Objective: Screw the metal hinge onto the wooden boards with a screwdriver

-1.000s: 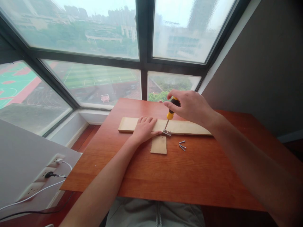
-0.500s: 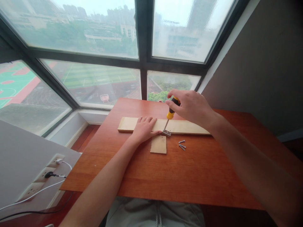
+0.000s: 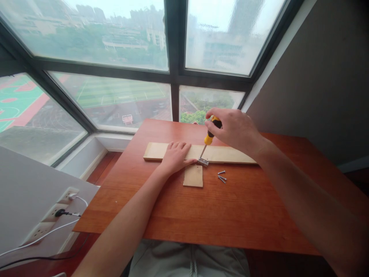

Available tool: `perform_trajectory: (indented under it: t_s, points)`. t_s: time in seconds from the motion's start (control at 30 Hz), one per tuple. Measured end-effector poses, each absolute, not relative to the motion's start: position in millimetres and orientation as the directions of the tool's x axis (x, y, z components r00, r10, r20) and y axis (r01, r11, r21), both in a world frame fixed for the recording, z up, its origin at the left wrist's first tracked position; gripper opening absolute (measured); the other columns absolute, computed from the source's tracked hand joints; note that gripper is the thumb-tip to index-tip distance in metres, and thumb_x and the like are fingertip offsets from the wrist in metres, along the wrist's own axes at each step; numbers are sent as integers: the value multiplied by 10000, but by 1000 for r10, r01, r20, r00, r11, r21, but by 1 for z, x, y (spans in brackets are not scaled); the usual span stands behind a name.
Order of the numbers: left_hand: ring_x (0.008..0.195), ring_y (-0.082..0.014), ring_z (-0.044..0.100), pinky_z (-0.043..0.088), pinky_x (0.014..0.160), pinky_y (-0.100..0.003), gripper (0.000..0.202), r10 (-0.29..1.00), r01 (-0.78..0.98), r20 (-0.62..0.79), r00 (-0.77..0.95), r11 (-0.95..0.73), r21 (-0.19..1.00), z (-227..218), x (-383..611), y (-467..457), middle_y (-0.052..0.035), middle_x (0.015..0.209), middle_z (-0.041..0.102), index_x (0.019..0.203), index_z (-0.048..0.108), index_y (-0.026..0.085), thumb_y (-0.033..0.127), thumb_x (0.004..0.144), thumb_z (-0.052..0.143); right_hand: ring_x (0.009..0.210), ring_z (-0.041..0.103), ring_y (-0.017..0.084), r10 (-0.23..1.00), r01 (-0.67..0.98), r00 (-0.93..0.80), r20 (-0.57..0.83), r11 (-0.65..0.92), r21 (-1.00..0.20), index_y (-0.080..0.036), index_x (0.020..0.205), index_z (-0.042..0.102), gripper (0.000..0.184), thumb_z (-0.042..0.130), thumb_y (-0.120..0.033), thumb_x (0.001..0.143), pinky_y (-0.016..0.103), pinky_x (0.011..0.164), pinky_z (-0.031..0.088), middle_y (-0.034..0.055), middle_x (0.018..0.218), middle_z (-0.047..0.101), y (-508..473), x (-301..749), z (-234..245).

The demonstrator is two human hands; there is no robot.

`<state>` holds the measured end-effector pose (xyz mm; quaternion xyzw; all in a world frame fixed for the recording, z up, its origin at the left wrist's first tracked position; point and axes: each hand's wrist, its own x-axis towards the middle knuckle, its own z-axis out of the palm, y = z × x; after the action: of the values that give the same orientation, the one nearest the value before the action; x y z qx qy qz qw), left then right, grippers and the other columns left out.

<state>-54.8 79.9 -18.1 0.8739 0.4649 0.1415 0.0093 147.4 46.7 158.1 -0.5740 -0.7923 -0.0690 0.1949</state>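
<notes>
A long pale wooden board [image 3: 227, 154] lies across the far part of the red-brown table [image 3: 201, 215]. A small wooden piece [image 3: 193, 176] lies just in front of it, joined by a small metal bracket [image 3: 203, 162]. My left hand [image 3: 175, 157] rests flat on the board with fingers spread, thumb by the bracket. My right hand [image 3: 235, 129] is closed round the handle of a yellow and black screwdriver [image 3: 210, 135], which stands tilted with its tip on the bracket.
Three loose screws [image 3: 221, 177] lie on the table to the right of the small piece. Large windows stand behind the table. A dark wall runs along the right. At lower left, a wall socket strip [image 3: 54, 215] holds plugged cables.
My right hand has shifted slightly right and turned on the screwdriver handle, so the tool leans a little more. My left hand, the boards and the screws have stayed put.
</notes>
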Motion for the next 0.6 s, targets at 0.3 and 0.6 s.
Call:
perform_trajectory:
  t_s: [0.3, 0.6]
  points:
    - [1234, -321, 499, 272, 1099, -484, 689, 818, 809, 230, 528, -566, 159, -17, -55, 81, -137, 1329, 574, 1367, 498, 232, 709, 871, 472, 774, 616, 199, 883, 909, -311, 351, 384, -160, -236, 1046, 647, 261, 553, -412, 878, 311, 637, 395, 31, 944, 716, 45, 150, 160]
    - [1209, -320, 516, 282, 1090, -474, 704, 806, 801, 244, 539, -581, 148, -17, -55, 80, -145, 1316, 583, 1361, 506, 207, 707, 867, 482, 770, 633, 189, 859, 834, -314, 403, 453, -315, -216, 1114, 639, 324, 646, -259, 793, 336, 704, 472, 26, 903, 701, 49, 157, 156]
